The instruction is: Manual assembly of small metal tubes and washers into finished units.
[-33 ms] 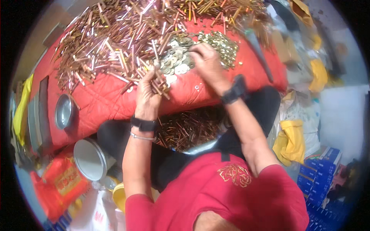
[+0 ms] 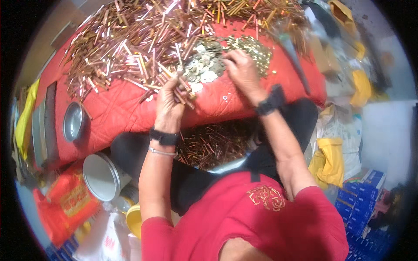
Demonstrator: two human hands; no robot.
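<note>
My left hand (image 2: 169, 98) is closed round several copper-coloured metal rods (image 2: 184, 96), which stick out past its fingers. Just right of it lies a heap of flat, round silvery washers (image 2: 203, 65). My right hand (image 2: 244, 74) hovers at the right side of this heap with thumb and fingers pinched together; whatever they hold is too small to make out. Behind that hand spreads a pile of small brass-coloured pieces, like nuts (image 2: 257, 54). A large mass of loose copper-coloured rods (image 2: 117, 56) covers the far and left part of the red padded cloth (image 2: 117, 114).
More rods lie in a container (image 2: 213, 145) between my legs. A metal bowl (image 2: 74, 122) sits on the cloth at left, above a white lidded bucket (image 2: 99, 177). Yellow bags (image 2: 326, 161) and blue boxes (image 2: 358, 202) stand at right, a red bag (image 2: 67, 204) at lower left.
My right hand has moved slightly to the right, away from the middle of the washers. My left hand keeps its grip on the rods. The whole view has shifted a little.
</note>
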